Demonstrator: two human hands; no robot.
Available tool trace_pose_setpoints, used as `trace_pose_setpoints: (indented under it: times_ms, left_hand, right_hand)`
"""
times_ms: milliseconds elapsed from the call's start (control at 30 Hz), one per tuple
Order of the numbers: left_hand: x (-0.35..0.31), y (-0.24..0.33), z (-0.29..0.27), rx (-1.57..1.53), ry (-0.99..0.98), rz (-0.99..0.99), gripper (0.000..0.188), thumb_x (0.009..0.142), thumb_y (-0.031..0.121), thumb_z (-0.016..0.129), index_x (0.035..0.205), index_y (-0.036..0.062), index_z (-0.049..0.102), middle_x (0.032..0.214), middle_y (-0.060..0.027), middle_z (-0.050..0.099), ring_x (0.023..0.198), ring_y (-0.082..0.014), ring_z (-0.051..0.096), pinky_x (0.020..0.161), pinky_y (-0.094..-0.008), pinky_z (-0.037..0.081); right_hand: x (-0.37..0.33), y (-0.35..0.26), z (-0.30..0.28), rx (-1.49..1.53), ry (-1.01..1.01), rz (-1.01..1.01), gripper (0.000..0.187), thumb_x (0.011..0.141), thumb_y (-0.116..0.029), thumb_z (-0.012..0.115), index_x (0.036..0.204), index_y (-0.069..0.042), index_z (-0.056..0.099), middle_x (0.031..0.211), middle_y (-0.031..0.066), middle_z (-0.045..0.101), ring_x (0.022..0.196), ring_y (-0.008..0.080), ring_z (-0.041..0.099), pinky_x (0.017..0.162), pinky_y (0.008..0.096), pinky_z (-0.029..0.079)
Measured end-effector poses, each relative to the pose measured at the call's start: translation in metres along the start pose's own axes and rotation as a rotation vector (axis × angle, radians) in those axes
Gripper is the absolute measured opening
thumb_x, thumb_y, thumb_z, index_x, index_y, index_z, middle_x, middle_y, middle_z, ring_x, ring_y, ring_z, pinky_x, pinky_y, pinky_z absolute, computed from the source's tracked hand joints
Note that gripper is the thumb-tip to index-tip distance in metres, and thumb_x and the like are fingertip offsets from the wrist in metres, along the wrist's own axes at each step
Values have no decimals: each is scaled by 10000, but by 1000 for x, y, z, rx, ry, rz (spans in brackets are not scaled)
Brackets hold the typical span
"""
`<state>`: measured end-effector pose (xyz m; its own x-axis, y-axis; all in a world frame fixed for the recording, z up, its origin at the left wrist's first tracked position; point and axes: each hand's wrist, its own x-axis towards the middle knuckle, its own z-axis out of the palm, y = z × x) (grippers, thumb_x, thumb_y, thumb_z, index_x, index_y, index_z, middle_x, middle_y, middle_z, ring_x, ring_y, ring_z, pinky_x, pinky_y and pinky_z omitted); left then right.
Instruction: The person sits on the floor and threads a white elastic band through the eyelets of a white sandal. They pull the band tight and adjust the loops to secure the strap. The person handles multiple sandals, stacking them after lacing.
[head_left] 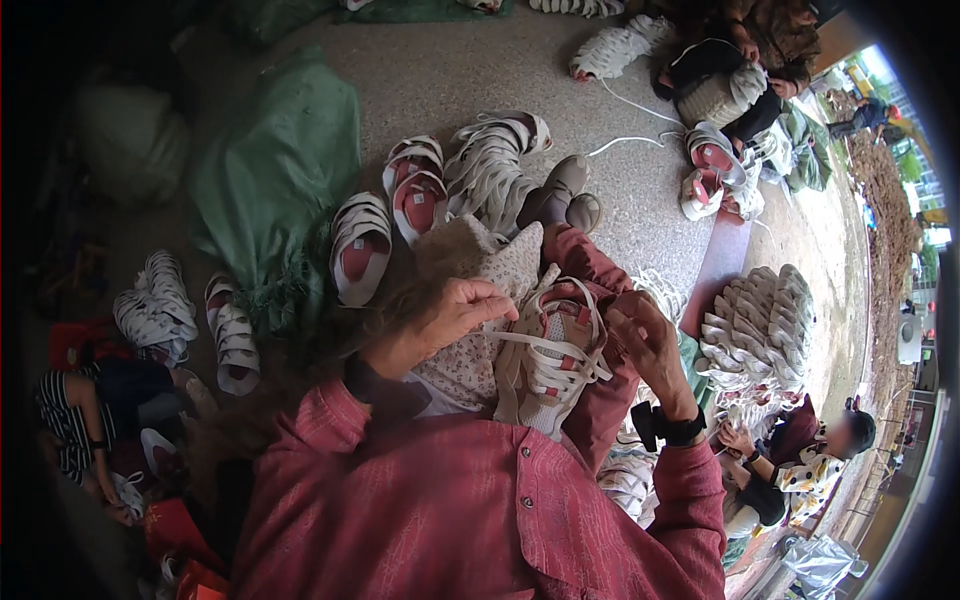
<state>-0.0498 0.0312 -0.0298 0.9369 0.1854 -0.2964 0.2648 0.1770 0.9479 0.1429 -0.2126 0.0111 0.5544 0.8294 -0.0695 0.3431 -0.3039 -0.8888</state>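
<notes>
In the head view, a white and beige sports shoe with red accents [547, 382] lies in the lap of the seated person, partly beside a pale cloth with small flowers [472, 283]. Across its front goes a flat white shoelace [522, 340], in loose loops. The left hand [447, 318] has its thumb and fingers brought together, and they pinch this shoelace at the left side of the shoe. The right hand [645, 345] is near the shoe's right side with bent fingers; I cannot tell whether it holds something. Ahead on the grey floor [480, 60], a large green woven sack [285, 165] lies to the left of white shoes with red insoles [418, 200]. To the right stands a thick stack of pale shoe pieces [760, 330].
</notes>
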Motion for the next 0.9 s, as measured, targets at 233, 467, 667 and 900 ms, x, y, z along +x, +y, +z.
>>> trace_pose_setpoints:
  times_ms: [233, 467, 667, 900]
  left_hand:
    - [8, -12, 12, 333, -115, 242, 238, 954, 210, 635, 909, -9, 717, 773, -47, 595, 746, -146, 569, 704, -313, 461]
    - [8, -9, 20, 425, -67, 147, 262, 934, 232, 636, 851, -13, 680, 788, -69, 579, 747, -158, 571, 700, -328, 451]
    - [12, -2, 21, 488, -99, 167, 268, 922, 239, 627, 845, -15, 664, 801, -86, 584, 772, -210, 596, 717, -356, 464]
    - [20, -5, 31, 646, -64, 316, 274, 912, 254, 632, 856, -11, 667, 837, -120, 604, 833, -278, 627, 755, -380, 482]
  right_hand:
    - [-27, -19, 0, -353, -306, -367, 129, 798, -122, 788, 873, -70, 697, 978, 31, 622, 921, 225, 574, 836, 368, 449]
    - [4, -14, -9, -203, -230, -306, 167, 780, -26, 763, 941, -46, 721, 974, 50, 657, 888, 242, 623, 781, 371, 500]
    - [30, -13, 28, -131, -249, -440, 227, 762, -29, 753, 985, -55, 718, 1004, 69, 672, 963, 257, 654, 861, 367, 515]
    - [35, -11, 40, -176, -284, -280, 207, 783, -41, 769, 980, -43, 708, 1106, 90, 661, 1046, 263, 655, 872, 348, 530]
